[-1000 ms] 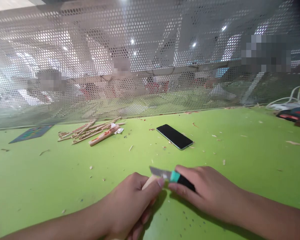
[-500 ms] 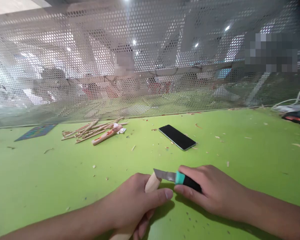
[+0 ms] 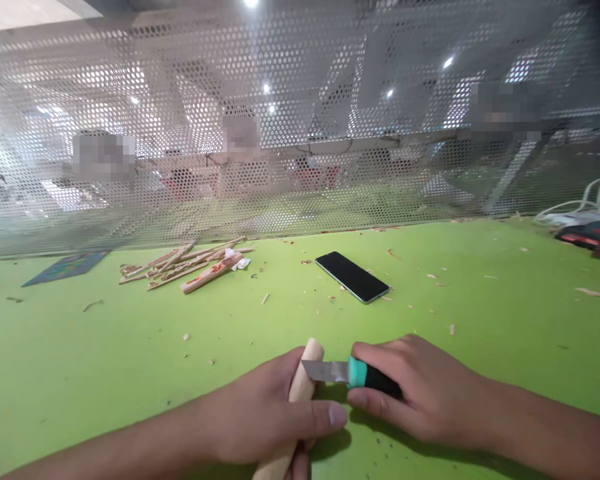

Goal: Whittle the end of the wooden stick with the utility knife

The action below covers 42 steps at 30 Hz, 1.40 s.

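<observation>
A pale wooden stick [image 3: 301, 385] lies in the closed grip of my left hand [image 3: 265, 408], its rounded top poking out past the fingers and its lower end leaving the bottom of the view. My right hand [image 3: 420, 393] is wrapped round the black and teal handle of a carving knife [image 3: 331, 371]. The short slanted blade crosses the stick just below its top, its tip over the wood. My left thumb stretches out below the blade, apart from it.
A black-screened phone [image 3: 353, 277] lies ahead on the green table [image 3: 105, 373]. Left of it are a pile of thin wooden sticks [image 3: 180, 260] and a dark patterned sheet [image 3: 65, 268]. Wood shavings are scattered about. A perforated screen [image 3: 280, 180] stands behind; a red-black object [image 3: 590, 237] and white cables [image 3: 575, 210] are right.
The stick has turned more upright in my left hand, showing more of its length. The blade has moved from the stick's top edge to slightly lower along it.
</observation>
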Each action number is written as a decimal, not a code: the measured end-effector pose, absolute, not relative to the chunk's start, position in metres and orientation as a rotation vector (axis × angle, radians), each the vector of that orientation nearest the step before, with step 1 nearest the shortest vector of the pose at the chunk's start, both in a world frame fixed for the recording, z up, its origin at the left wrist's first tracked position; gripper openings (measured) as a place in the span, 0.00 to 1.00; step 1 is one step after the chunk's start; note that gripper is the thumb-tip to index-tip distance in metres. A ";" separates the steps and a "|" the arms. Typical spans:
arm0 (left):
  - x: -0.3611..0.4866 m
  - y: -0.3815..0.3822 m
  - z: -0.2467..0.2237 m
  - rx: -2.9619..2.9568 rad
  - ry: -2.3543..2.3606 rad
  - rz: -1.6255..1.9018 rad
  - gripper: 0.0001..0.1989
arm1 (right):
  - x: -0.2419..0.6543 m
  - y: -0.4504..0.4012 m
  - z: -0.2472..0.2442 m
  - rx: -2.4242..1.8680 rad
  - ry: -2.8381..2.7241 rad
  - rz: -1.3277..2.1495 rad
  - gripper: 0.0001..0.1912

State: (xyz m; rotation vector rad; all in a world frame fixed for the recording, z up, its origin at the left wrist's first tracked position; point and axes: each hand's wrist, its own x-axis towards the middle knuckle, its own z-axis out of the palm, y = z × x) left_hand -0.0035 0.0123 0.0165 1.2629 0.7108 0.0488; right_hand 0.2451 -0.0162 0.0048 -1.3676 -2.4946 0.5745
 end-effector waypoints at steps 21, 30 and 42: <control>0.007 -0.008 0.024 1.444 0.992 0.101 0.21 | 0.241 -0.008 0.002 -1.623 -2.315 0.550 0.32; 0.006 -0.005 0.017 1.381 0.919 0.158 0.27 | 0.238 -0.019 0.000 -1.331 -2.463 0.609 0.28; 0.008 -0.013 0.017 1.426 1.098 0.229 0.29 | 0.227 -0.017 0.005 -1.591 -2.296 0.644 0.29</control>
